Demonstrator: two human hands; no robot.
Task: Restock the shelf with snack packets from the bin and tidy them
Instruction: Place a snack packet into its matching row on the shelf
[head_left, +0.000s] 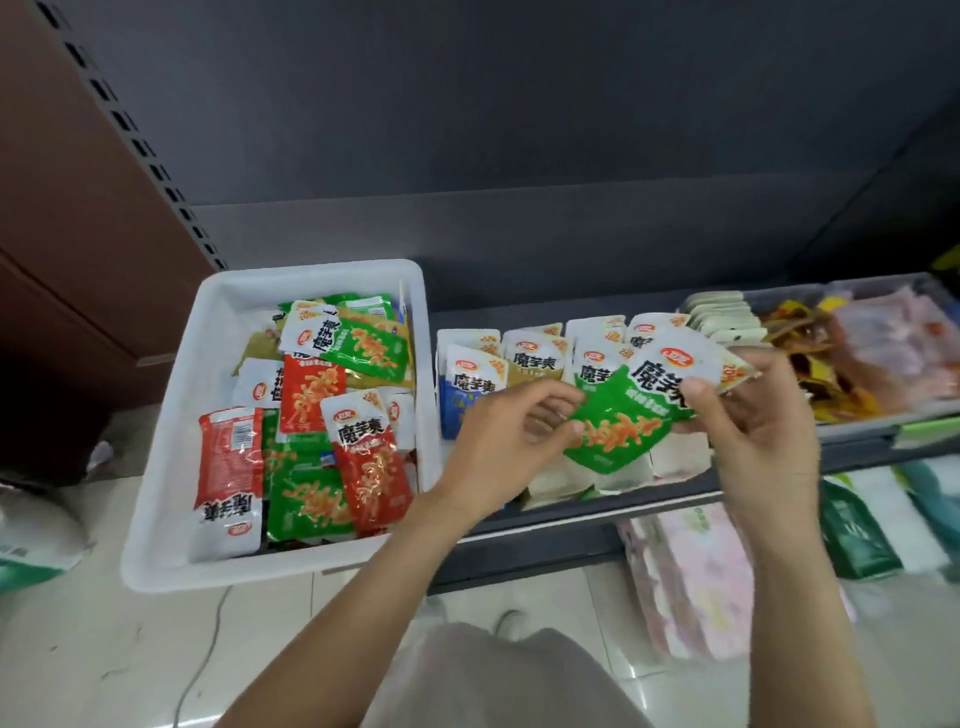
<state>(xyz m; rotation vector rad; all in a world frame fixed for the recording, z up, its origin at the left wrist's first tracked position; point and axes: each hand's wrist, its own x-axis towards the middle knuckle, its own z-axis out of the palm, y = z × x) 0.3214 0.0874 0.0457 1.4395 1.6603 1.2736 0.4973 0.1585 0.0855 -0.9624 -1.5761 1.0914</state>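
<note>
A green-and-white snack packet (631, 410) hangs tilted above the shelf's front row. My right hand (748, 431) pinches its upper right part, and my left hand (509, 441) pinches its lower left edge. On the left the white plastic bin (171, 415) holds several red, green and white packets (332, 415) lying loose. The dark grey shelf (561, 512) carries rows of upright packets (524, 358) behind my hands, some blue, some tan, some green. My hands hide part of those rows.
Further right on the shelf lie white packets (724, 317), orange-brown snacks (810, 353) and pink bags (893, 338). A lower shelf holds pink (696, 566) and green (857, 530) packs. The shelf's back panel rises behind; a pale tiled floor lies below.
</note>
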